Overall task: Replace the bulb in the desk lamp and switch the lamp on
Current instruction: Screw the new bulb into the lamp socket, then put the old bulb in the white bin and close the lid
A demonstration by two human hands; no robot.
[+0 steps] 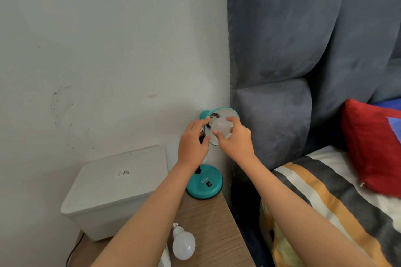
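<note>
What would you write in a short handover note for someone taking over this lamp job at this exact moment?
Left hand: steadying the teal lamp shade at its rim.
Right hand: fingers wrapped round the bulb at the socket.
Second bulb lies loose on the wooden table, near the lamp base.
Cannot tell which bulb is old or new, or whether the held one is going in or coming out.
Left: finish seating the new bulb, then press the black switch on the base. The lamp is not lit.

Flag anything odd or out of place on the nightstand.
A loose bulb lies on its side on the nightstand, unrestrained, so it could roll. The lamp base sits at the back edge. Nothing looks damaged or spilled.
</note>
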